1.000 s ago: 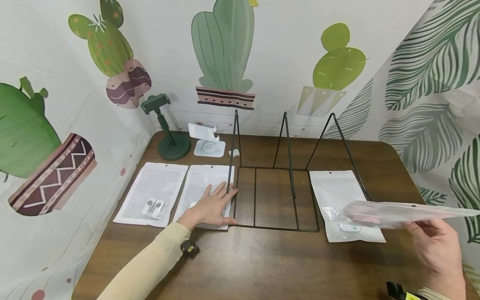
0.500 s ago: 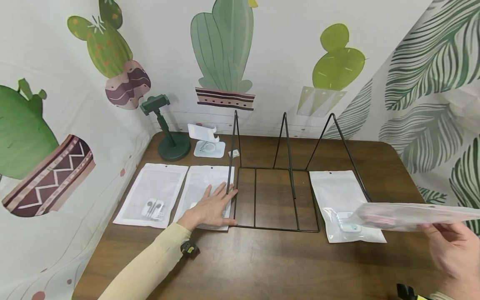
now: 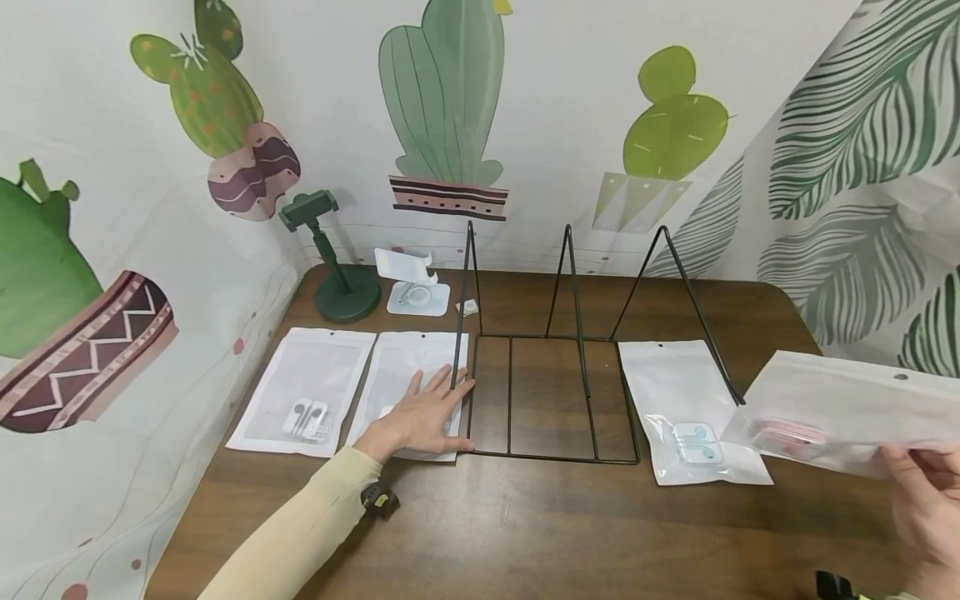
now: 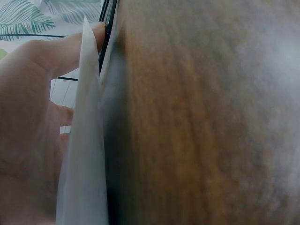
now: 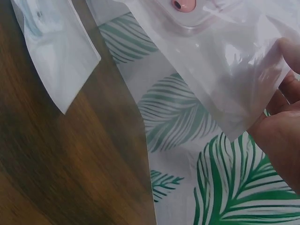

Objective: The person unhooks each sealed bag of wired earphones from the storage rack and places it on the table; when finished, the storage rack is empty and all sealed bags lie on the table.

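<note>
At the right of the head view my right hand point(image 3: 930, 508) pinches the edge of a white zip bag point(image 3: 847, 392). Pink earphones in a clear case point(image 5: 187, 7) show through this bag in the right wrist view. My left hand point(image 3: 420, 417) lies with spread fingers over a second bag point(image 3: 397, 358), its fingertips at the left side of a black wire rack point(image 3: 555, 458). The thumb point(image 4: 65, 51) reaches the rack's wire in the left wrist view. Another bag point(image 3: 660, 375), holding pale blue earphones point(image 3: 697, 443), lies at the rack's right end.
A bag with black-and-white earphones point(image 3: 307, 417) lies at the table's left. Behind stand a green phone stand point(image 3: 347, 287) and a white folding stand point(image 3: 412, 283), with a small clear packet point(image 3: 468, 307) beside them. The wall covering has printed cacti and leaves.
My right hand has moved to the right with the pink-earphone bag, which has turned from nearly edge-on to show its face. The pale blue earphones are now uncovered. My left hand has stayed put.
</note>
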Tool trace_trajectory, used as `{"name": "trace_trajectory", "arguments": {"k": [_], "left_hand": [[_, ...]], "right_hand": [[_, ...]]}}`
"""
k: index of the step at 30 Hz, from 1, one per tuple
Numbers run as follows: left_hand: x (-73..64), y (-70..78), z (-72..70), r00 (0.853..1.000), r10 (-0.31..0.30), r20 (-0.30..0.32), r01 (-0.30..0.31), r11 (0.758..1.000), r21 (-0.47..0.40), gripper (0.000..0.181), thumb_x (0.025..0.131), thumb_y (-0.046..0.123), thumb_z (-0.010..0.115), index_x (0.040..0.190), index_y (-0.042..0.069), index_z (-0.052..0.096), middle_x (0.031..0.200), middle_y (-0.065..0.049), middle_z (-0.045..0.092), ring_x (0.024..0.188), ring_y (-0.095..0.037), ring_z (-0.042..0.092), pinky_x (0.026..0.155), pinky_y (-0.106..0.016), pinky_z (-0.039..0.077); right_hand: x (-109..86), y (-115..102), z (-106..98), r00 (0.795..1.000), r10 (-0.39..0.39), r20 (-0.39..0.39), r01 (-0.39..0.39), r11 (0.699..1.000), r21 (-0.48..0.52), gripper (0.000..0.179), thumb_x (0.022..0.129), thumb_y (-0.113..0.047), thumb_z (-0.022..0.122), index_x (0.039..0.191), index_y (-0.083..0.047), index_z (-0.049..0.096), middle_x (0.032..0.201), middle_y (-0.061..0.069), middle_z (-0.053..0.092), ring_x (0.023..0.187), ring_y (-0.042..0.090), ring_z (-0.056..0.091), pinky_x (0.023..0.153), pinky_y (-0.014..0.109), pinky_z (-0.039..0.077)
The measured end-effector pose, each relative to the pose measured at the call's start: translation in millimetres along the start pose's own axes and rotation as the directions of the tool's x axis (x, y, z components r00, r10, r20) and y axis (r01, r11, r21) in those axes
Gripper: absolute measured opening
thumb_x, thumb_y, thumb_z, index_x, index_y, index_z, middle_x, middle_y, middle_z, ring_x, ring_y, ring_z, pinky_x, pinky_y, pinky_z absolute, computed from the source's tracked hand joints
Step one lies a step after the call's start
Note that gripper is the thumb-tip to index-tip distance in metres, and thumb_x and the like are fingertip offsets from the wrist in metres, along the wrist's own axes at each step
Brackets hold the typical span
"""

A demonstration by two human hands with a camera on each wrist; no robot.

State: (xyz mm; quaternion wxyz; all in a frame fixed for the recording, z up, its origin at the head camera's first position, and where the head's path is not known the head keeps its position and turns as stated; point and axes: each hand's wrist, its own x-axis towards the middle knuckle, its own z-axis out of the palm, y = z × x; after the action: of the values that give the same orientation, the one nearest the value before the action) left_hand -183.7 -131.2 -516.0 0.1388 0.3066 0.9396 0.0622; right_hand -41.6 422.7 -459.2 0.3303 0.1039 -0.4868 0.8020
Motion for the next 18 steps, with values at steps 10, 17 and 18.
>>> {"name": "trace_trajectory", "arguments": {"k": [10,17,18], "left_hand": [[-0.3,-0.3,-0.1,1.0,0.001,0.004,-0.001,1.0,0.003,0.103,0.079,0.079,0.052,0.157,0.02,0.021,0.165,-0.003,0.012,0.152,-0.029,0.005,0.116,-0.064,0.007],[0.4,-0.4,0.3,1.0,0.003,0.001,-0.003,1.0,0.005,0.103,0.078,0.079,0.053,0.156,0.02,0.022,0.165,-0.004,0.012,0.152,-0.029,0.006,0.116,-0.064,0.007],[0.6,-0.4,0.4,1.0,0.003,0.002,-0.003,1.0,0.007,0.103,0.078,0.079,0.052,0.156,0.02,0.021,0.165,-0.004,0.012,0.152,-0.028,0.006,0.116,-0.064,0.007]], "right_hand": [[9.6,-5,-23,0.993,0.034,-0.112,-0.078,0.907,-0.413,0.029,0.096,0.01,0.044,0.104,-0.003,0.069,0.098,-0.004,0.068,0.093,0.004,0.058,0.083,0.009,0.039],[15.3,-7,-31,0.994,0.001,-0.113,-0.077,0.738,-0.67,0.042,0.097,0.005,0.041,0.098,-0.028,0.066,0.095,-0.021,0.061,0.09,-0.007,0.052,0.082,0.006,0.031],[15.4,-7,-31,0.992,0.0,-0.126,-0.088,0.713,-0.696,0.043,0.097,0.005,0.04,0.099,-0.03,0.065,0.095,-0.022,0.06,0.091,-0.008,0.051,0.082,0.005,0.03]]}}
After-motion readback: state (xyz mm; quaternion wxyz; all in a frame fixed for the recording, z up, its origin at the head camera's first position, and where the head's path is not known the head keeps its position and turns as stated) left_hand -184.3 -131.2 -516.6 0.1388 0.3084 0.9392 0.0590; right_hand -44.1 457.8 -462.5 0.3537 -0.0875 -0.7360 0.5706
